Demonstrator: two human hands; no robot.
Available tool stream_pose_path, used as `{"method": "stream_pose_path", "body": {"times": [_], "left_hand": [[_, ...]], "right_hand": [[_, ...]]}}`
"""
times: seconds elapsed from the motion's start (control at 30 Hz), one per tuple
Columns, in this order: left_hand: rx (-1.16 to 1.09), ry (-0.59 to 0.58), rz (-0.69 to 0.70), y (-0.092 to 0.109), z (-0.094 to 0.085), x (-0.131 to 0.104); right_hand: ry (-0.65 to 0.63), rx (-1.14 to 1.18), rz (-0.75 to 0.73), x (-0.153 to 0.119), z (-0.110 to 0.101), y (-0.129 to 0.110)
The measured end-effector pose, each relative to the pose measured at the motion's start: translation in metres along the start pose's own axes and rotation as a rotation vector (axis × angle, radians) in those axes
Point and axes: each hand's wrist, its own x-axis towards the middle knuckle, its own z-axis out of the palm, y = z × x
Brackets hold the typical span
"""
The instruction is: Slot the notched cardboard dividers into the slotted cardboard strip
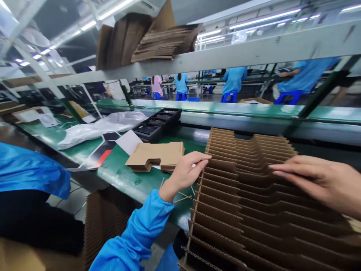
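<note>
A long row of brown corrugated cardboard dividers (217,195), each with a dip in its upper edge, stands upright in front of me. My left hand (187,169) is closed, thumb and forefinger pinching the left corner of one cardboard divider (222,165). Over the right part of the row, my right hand (318,180) is closed too, its straight fingers pressed together at the dip of a divider near the same depth. Left of the row lies a stack of flat notched cardboard pieces (158,152) on the green bench.
A black compartment tray (159,122) and white plastic bag (101,128) rest on the bench (121,184). More cardboard sheets (163,41) sit on the overhead shelf rail (225,52). A blue-clad person (31,165) is close at left, beside another divider stack (101,222).
</note>
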Motion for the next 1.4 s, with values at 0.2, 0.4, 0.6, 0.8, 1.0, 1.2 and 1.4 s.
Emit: {"method": "stream_pose_path", "body": {"times": [0.2, 0.4, 0.6, 0.8, 1.0, 1.2, 1.4], "left_hand": [[0.181, -0.049, -0.020, 0.007, -0.004, -0.004], [0.231, -0.182, -0.091, 0.000, -0.013, -0.011], [0.365, -0.127, -0.055, 0.020, -0.009, -0.018], [0.474, -0.238, 0.187, 0.062, -0.002, -0.024], [0.713, -0.612, 0.105, 0.084, 0.015, -0.024], [0.725, -0.648, 0.100, 0.085, 0.017, -0.021], [0.720, -0.618, 0.098, 0.084, 0.019, -0.024]], "right_hand": [[-0.127, 0.039, 0.119, -0.012, -0.030, -0.026], [-0.205, 0.007, 0.171, -0.033, -0.036, -0.034], [-0.327, -0.071, 0.101, -0.005, -0.042, -0.038], [-0.405, -0.204, 0.003, 0.075, -0.006, -0.068], [-0.539, -0.329, 0.049, 0.111, 0.037, -0.106], [-0.595, -0.325, 0.127, 0.112, 0.048, -0.103], [-0.469, -0.207, 0.201, 0.117, 0.035, -0.096]]}}
